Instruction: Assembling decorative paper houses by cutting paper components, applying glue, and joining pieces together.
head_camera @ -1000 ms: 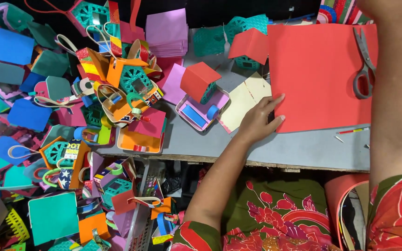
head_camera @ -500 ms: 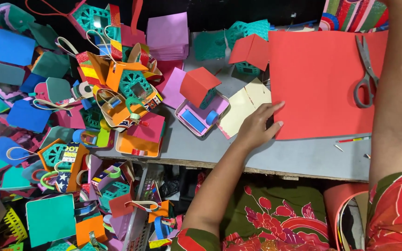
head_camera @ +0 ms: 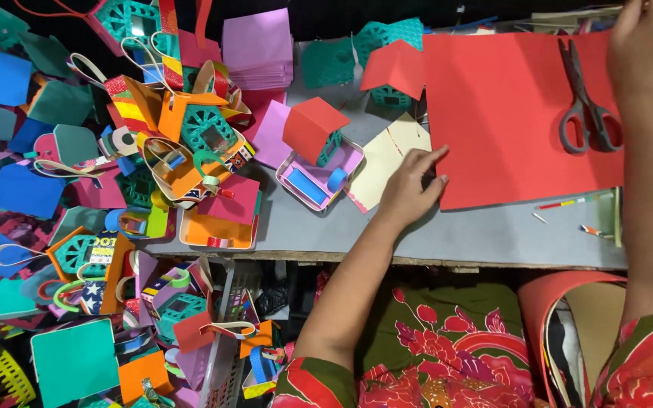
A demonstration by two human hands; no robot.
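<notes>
1. Paper houses and handled baskets (head_camera: 190,143) crowd the desk's (head_camera: 432,234) left end and spill past its left edge; a stack of pink sheets (head_camera: 258,47) lies at the far edge.
2. A small house with a red roof (head_camera: 313,128) on a lilac tray stands just left of a cream card (head_camera: 388,155).
3. The left hand (head_camera: 411,189) lies flat, fingers spread, fingertips on the left edge of the red sheet (head_camera: 508,121), gripping nothing.
4. Grey scissors (head_camera: 585,102) rest on the sheet.
5. The right hand (head_camera: 648,38) is at the far right corner; its grip cannot be made out.
6. Bare desk runs along the near edge.
</notes>
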